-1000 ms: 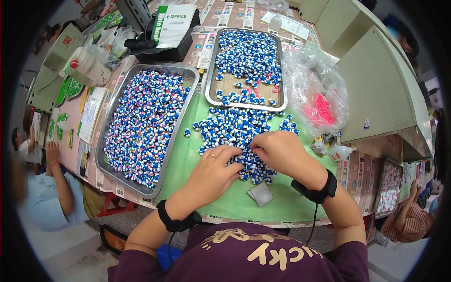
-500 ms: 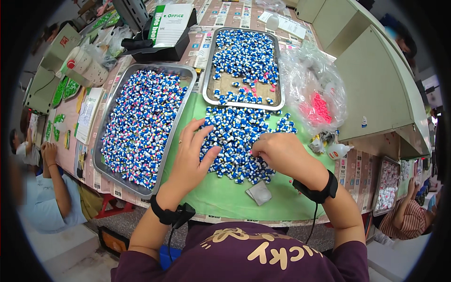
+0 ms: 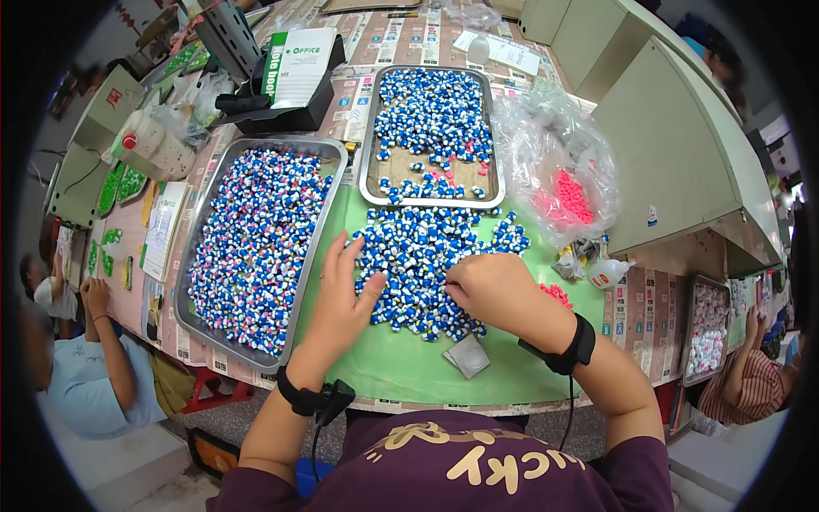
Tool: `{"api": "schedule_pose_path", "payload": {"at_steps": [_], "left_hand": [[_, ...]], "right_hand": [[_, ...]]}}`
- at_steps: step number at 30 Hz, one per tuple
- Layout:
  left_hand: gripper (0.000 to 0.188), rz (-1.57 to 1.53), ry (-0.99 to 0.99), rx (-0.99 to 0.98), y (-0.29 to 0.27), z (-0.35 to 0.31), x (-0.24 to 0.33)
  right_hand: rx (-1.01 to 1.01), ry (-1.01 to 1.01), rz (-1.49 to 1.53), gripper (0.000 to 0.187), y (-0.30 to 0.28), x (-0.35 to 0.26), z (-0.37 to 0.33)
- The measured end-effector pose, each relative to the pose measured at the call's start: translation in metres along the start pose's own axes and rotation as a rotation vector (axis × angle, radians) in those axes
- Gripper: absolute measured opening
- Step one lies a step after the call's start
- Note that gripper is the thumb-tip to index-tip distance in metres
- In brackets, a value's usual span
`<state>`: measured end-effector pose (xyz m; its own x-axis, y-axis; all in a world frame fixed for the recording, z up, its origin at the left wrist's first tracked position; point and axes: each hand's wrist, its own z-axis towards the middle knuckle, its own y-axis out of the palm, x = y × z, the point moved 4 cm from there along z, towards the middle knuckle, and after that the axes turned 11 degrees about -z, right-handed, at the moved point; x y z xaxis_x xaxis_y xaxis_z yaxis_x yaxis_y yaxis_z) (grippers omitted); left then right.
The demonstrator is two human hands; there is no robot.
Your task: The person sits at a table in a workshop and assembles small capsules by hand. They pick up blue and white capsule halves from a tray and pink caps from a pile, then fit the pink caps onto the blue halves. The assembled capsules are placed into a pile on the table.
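Observation:
A loose pile of small blue-and-white pieces, some with yellow marks, lies on a green mat. My left hand rests at the pile's left edge, its fingers apart and its thumb pointing toward the pieces. Over the right side of the pile, my right hand is closed, thumb and fingertips pinched together and turned down. What they pinch, if anything, is hidden. Small pink pieces lie just beyond my right wrist. A grey square pad sits on the mat below the pile.
A metal tray full of similar pieces stands at left, another tray behind the pile. To the right are a clear bag with pink pieces, a white squeeze bottle and a metal cabinet. Other people work at both sides.
The view has shifted slightly, so trays and pile appear lower and further left. More pink pieces now show beside my right wrist. Both hands stay at the pile.

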<state>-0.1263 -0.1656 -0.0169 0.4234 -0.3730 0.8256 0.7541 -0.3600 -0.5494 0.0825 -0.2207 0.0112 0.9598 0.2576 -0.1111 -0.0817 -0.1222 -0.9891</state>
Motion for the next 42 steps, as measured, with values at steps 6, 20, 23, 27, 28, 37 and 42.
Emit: {"api": "schedule_pose_path", "payload": {"at_steps": [6,20,23,27,28,37,42], "left_hand": [[0.063,-0.106,0.09,-0.03,0.013,-0.007,0.013],[0.048,-0.115,0.183,0.118,-0.015,0.04,0.037],[0.036,-0.146,0.296,0.136,-0.002,0.071,0.046],[0.022,-0.116,0.402,0.086,0.017,0.113,0.057],[0.021,-0.1,0.364,0.041,0.02,0.12,0.053],[0.012,0.27,0.157,-0.188,0.059,0.18,0.031],[0.008,0.263,0.147,-0.254,0.064,0.191,0.03]], "right_hand": [[0.018,0.051,-0.054,0.01,0.002,-0.008,-0.004],[0.086,0.017,-0.039,0.013,0.007,-0.006,-0.002],[0.115,0.0,-0.033,0.011,0.004,-0.006,0.0],[0.316,0.056,0.293,0.016,-0.006,0.018,-0.001],[0.344,0.106,0.536,0.017,-0.007,0.034,0.002],[0.027,0.394,1.889,0.039,-0.014,0.108,0.034],[0.31,0.411,0.924,0.046,-0.006,0.121,0.08]]}}
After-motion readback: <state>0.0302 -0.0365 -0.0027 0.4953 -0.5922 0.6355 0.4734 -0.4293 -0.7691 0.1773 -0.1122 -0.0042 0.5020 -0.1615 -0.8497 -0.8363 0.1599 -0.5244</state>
